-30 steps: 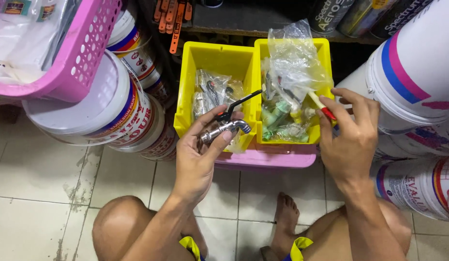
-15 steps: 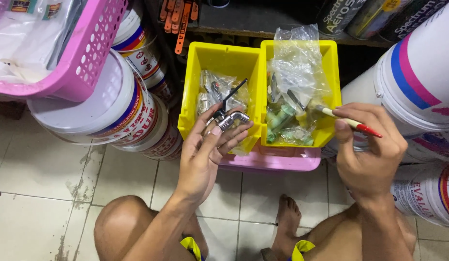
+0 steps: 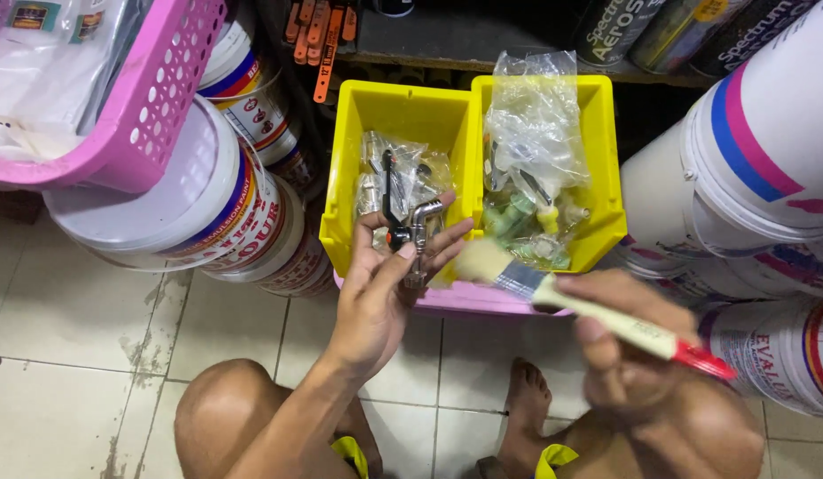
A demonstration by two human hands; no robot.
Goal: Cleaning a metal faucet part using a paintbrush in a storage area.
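We see two yellow bins (image 3: 403, 115), a pink perforated basket (image 3: 154, 98), and a cream-handled, red-tipped paintbrush (image 3: 598, 315).

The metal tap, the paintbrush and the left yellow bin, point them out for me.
metal tap (image 3: 418, 232): head view, on its chrome body above the left hand's fingers.
paintbrush (image 3: 607, 318): head view, on its pale wooden handle.
left yellow bin (image 3: 403, 108): head view, on its bare inner back wall.

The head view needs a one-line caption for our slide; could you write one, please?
Left hand holds a metal tap over yellow bins while right hand holds a paintbrush.
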